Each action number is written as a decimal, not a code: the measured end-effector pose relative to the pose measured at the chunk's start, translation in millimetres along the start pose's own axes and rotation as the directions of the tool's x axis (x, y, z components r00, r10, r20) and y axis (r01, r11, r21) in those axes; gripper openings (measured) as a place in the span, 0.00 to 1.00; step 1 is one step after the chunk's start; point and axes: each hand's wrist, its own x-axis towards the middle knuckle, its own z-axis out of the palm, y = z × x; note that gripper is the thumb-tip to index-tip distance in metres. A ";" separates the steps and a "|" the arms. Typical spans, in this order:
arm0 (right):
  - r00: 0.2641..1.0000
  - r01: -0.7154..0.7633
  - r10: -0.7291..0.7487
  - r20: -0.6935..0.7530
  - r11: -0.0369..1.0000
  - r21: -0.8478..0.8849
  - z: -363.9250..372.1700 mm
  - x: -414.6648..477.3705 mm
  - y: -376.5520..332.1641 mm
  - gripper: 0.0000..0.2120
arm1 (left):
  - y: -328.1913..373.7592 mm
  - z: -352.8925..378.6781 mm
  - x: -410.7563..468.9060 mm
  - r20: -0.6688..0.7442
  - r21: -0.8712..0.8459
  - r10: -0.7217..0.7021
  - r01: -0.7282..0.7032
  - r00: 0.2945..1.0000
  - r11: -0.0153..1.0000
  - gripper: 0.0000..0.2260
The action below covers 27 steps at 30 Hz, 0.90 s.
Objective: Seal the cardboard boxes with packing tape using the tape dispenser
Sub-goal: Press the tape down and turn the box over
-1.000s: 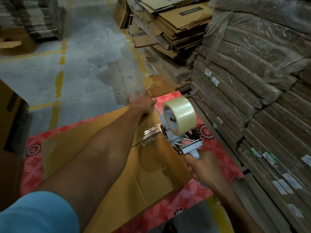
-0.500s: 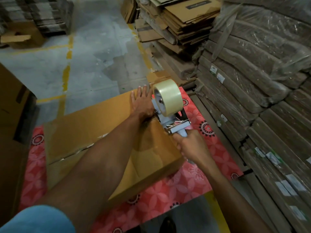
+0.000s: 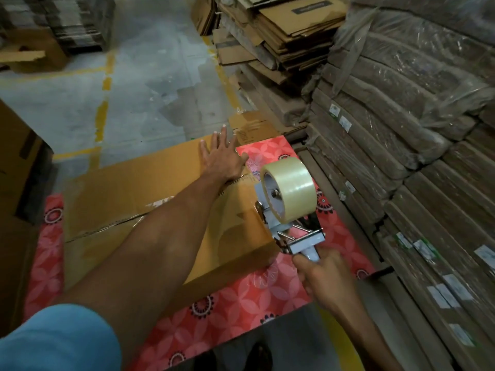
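Note:
A brown cardboard box lies on a red flowered mat, its closed flaps meeting in a seam across the top. My left hand rests flat with spread fingers on the box's far right corner. My right hand grips the handle of a white tape dispenser carrying a roll of clear tape. The dispenser's front end sits against the right end of the box, at the edge where the seam ends.
Wrapped bundles of flattened cardboard are stacked high along the right. Loose flat boxes pile up at the back. Another open carton stands at the left. Grey concrete floor with yellow lines lies beyond the box.
The dispenser has drawn back toward me, from beside my left hand down along the box's right end. My left hand has stayed pressed on the far corner, its fingers now wider apart.

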 end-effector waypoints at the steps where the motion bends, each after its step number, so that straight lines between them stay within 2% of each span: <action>1: 1.000 0.004 -0.004 -0.013 1.000 0.000 0.2 -0.1 -1.3 0.18 | 6.1 -2.0 -10.3 -0.035 -0.022 0.009 -0.010 0.999 1.000 0.34; 3: 1.000 0.002 -0.002 -0.015 1.000 0.014 -0.3 1.4 -1.3 0.16 | 19.6 -3.7 -36.8 -0.082 -0.109 0.083 -0.091 0.993 0.990 0.34; 4: 1.000 -0.009 0.009 -0.020 1.000 0.028 -0.6 2.1 -2.1 0.13 | 23.6 -1.3 -48.7 -0.059 -0.142 0.145 -0.153 0.988 0.978 0.33; 6: 0.999 -0.009 0.010 -0.031 0.999 0.032 -0.3 3.3 -2.2 0.09 | 24.4 6.9 -63.0 0.054 -0.075 0.273 -0.269 0.960 0.960 0.29; 8: 1.000 0.020 -0.019 -0.019 0.999 0.047 4.3 0.3 -14.2 0.11 | 21.3 11.3 -65.1 0.130 0.024 0.309 -0.314 0.942 0.949 0.33; 10: 0.997 0.013 -0.001 -0.081 0.990 0.139 7.3 4.3 -23.8 0.19 | 21.2 9.5 -62.5 0.128 0.045 0.293 -0.301 0.948 0.953 0.34; 12: 0.994 0.013 0.004 -0.108 0.988 0.155 7.0 10.6 -28.9 0.20 | 22.4 7.3 -59.6 0.118 0.036 0.278 -0.283 0.953 0.958 0.34; 14: 0.997 0.022 -0.016 -0.074 0.997 0.077 2.3 11.7 -27.1 0.16 | 23.9 4.7 -57.3 0.119 0.034 0.256 -0.262 0.959 0.965 0.32; 17: 0.999 0.005 -0.003 -0.047 0.998 0.059 -8.8 4.1 -10.8 0.16 | 28.6 0.5 -56.0 0.126 0.041 0.247 -0.254 0.961 0.966 0.28; 20: 1.000 -0.010 0.011 -0.023 0.999 0.049 -17.8 -12.9 11.1 0.16 | 29.6 1.9 -54.9 0.131 0.018 0.232 -0.236 0.964 0.972 0.31; 23: 0.999 -0.024 0.023 -0.029 0.999 -0.036 -22.8 -31.8 43.1 0.14 | 27.3 8.2 -49.9 0.115 -0.006 0.214 -0.214 0.970 0.977 0.27; 27: 0.998 -0.034 0.036 -0.044 0.998 0.057 -22.8 -42.5 67.2 0.10 | 28.2 9.9 -49.1 0.107 0.001 0.226 -0.227 0.968 0.974 0.28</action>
